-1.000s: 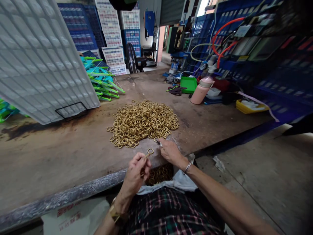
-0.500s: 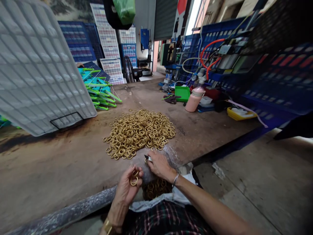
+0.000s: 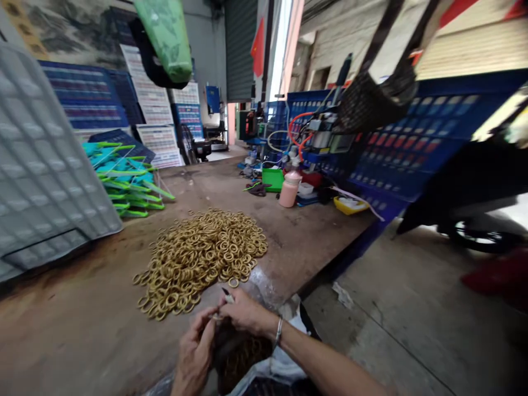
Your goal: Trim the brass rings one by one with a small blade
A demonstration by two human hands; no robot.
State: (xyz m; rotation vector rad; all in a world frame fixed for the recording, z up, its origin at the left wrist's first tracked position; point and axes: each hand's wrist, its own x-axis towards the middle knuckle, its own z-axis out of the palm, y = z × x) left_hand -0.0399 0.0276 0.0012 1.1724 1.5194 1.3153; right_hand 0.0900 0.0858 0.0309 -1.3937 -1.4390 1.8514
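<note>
My left hand (image 3: 196, 346) is closed at the table's front edge, its fingertips against a gold-coloured ring (image 3: 216, 317) that is mostly hidden. My right hand (image 3: 249, 314) meets it there, gripping a small tool with a black pointed tip and a whitish body (image 3: 228, 297); its exact kind I cannot make out. Just beyond both hands lies a heap of gold-coloured metal rings (image 3: 206, 247) on the brown table (image 3: 313, 242). Below the hands, a white sack (image 3: 284, 360) hangs open at the table edge, with more rings (image 3: 243, 355) in shadow inside.
A grey-white plastic crate (image 3: 49, 165) stands at the left, beside green and blue hangers (image 3: 127, 179). Farther back are a pink bottle (image 3: 290, 190), a green tray (image 3: 272, 179) and a yellow tray (image 3: 350, 205). Blue crates (image 3: 396, 143) line the right side.
My hands have come together; before, they were apart, with two rings showing in my left fingers. The camera has turned right and tilted up, so the scene sits farther left and lower.
</note>
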